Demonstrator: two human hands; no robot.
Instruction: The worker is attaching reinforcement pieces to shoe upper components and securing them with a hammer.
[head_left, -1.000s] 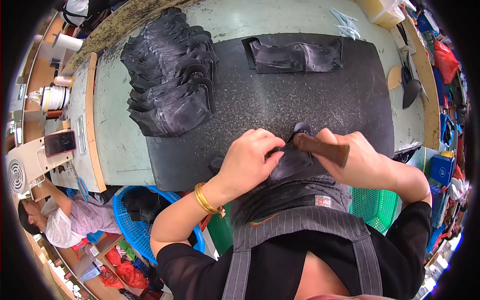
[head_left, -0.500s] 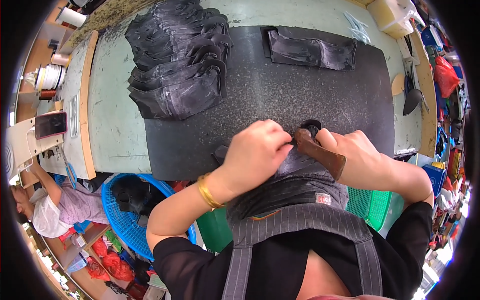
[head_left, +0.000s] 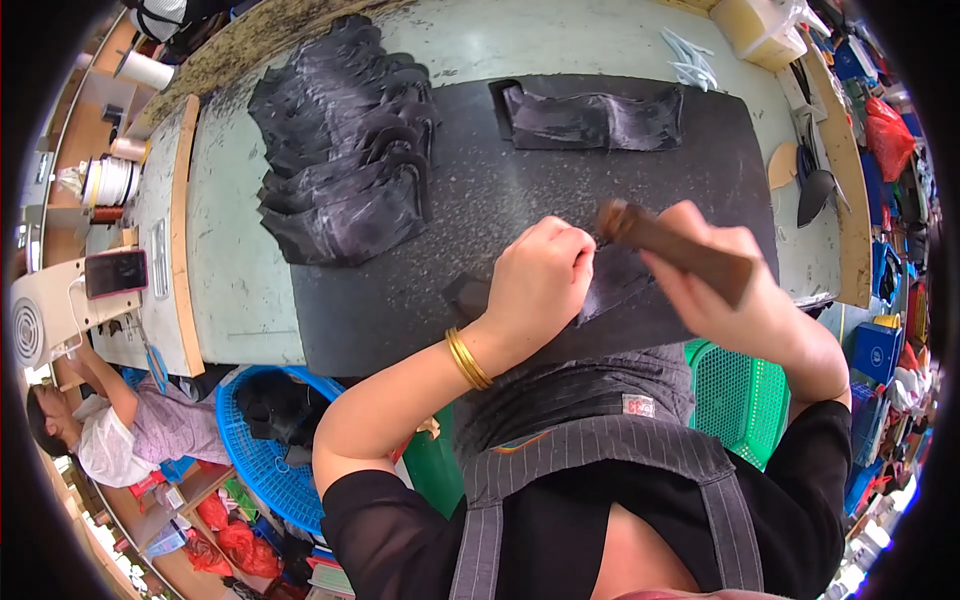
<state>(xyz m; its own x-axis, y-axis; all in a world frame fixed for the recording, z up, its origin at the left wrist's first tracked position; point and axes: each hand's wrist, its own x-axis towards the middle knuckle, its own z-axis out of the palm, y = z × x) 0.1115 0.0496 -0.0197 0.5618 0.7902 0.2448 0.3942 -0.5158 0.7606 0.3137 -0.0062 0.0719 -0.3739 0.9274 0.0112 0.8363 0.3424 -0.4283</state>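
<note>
A brown, rusty-looking hammer (head_left: 680, 248) is in my right hand (head_left: 725, 275), its round end raised a little above the work and blurred by motion. My left hand (head_left: 545, 285) is closed, fingers pinched down over a dark leather-like piece (head_left: 615, 285). What those fingertips grip is hidden behind the hand. The piece lies on a black mat (head_left: 470, 215) near its front edge, and one end of it shows left of my wrist. At the mat's far side lies another dark folded piece (head_left: 600, 120).
Overlapping dark pieces (head_left: 350, 150) form a pile at the left. A blue basket (head_left: 255, 450) with black scraps and a green basket (head_left: 735, 400) stand below the table edge. Blades (head_left: 815, 190) lie at the right. Another person (head_left: 150, 430) sits at the left beside a phone (head_left: 115, 273).
My right hand has lifted the hammer back from the piece, up and to the right. My left hand has shifted slightly right. The whole view has tilted a little.
</note>
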